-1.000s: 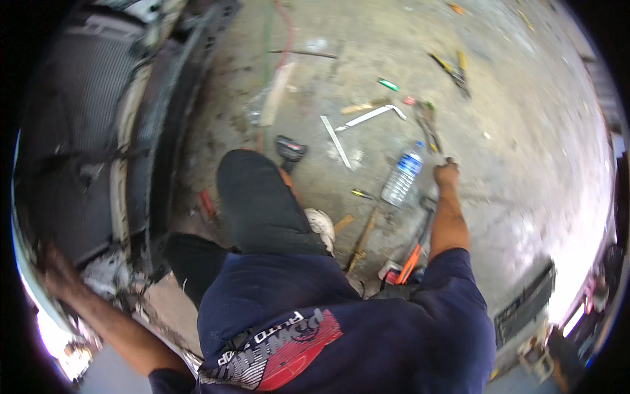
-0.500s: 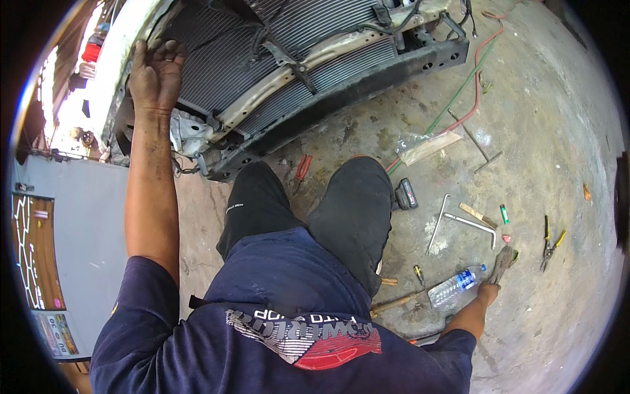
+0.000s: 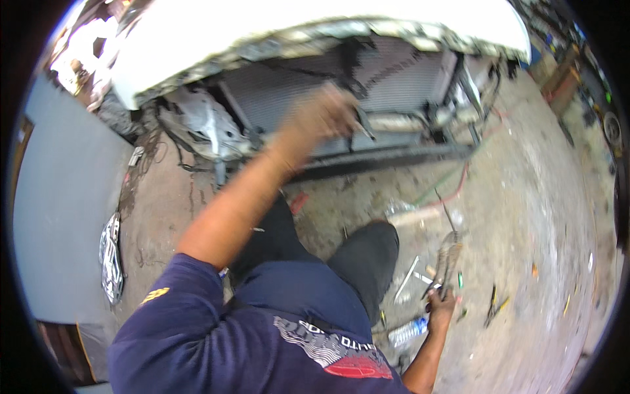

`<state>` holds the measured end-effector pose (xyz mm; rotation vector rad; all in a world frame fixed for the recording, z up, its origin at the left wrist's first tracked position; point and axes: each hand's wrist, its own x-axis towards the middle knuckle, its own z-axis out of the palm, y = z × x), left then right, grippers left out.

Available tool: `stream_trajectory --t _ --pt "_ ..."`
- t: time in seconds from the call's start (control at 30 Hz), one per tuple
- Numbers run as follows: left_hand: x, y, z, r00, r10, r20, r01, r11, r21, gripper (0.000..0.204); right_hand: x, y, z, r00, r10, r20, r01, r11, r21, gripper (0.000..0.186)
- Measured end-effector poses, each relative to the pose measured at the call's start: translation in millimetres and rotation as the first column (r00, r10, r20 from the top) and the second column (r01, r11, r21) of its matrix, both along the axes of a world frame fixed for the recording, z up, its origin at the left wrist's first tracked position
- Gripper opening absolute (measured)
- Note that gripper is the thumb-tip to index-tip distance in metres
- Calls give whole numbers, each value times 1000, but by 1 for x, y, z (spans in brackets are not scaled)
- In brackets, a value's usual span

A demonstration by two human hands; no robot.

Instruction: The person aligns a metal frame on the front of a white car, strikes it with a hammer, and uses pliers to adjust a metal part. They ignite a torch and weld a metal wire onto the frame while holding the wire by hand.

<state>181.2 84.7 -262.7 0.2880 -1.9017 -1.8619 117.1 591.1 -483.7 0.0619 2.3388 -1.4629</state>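
Note:
My left hand is raised in front of the car's exposed front end, smeared by motion. A thin dark piece shows beside its fingers; whether the hand holds it I cannot tell. Behind it are the ribbed grey radiator and the dark lower crossbar, under a white hood. Low at the right, my right hand is closed round the end of a long grey-brown object, too blurred to name. A clear plastic bottle with a blue label lies beside that wrist.
On the concrete floor lie an L-shaped metal wrench, a small green cylinder, yellow-and-black pliers and a blurred red tool. Red and green hoses run past the bumper area. A headlight-like part rests by the grey wall.
The white hood now reaches across the top of the view. My left hand has moved right and down from the hood's edge. My right hand has raised the grey-brown object over the floor tools.

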Motion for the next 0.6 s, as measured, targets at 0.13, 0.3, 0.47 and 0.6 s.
stream_trajectory --t 0.13,0.3,0.47,0.6 --pt "27 54 -64 873 -488 19 478 862 168 107 45 -133 90 887 462 6 -433 835 -339 21" --pt "91 34 -58 792 -405 -456 602 395 694 81 92 -228 126 687 712 144 -529 626 -573 22" --pt "136 37 -9 958 132 -254 143 546 825 42 98 -261 125 686 710 158 -460 591 -663 28" --pt "173 22 -36 960 265 -96 -62 530 846 32 108 -281 132 708 705 49 -548 592 -591 32"
